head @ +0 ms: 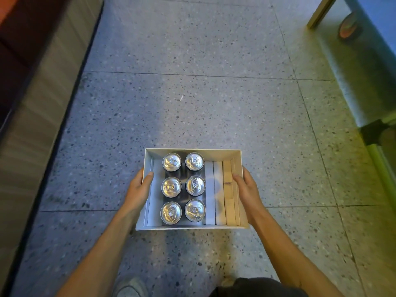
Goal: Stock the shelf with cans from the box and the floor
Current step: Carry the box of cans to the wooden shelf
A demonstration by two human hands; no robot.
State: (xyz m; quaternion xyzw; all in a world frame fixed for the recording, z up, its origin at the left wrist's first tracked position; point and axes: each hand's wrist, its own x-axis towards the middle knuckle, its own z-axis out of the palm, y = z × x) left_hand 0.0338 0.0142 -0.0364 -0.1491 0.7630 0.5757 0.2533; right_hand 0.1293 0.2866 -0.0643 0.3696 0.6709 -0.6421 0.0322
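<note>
A shallow white cardboard box (192, 151) is held above the floor, seen from straight above. Inside it stand several silver-topped cans (171, 187) in two columns, left of centre. White and tan cardboard strips (227, 189) fill the box's right side. My left hand (140, 187) grips the box's left wall, thumb hooked inside. On the right wall, my right hand (246, 185) holds on with its thumb over the edge. No shelf is plainly visible.
Speckled terrazzo floor (192, 93) stretches ahead with a small scrap of litter (180, 98). A grey counter or unit base (38, 103) runs along the left. A glass-fronted cabinet (364, 71) lines the right. My shoe (130, 286) shows at the bottom.
</note>
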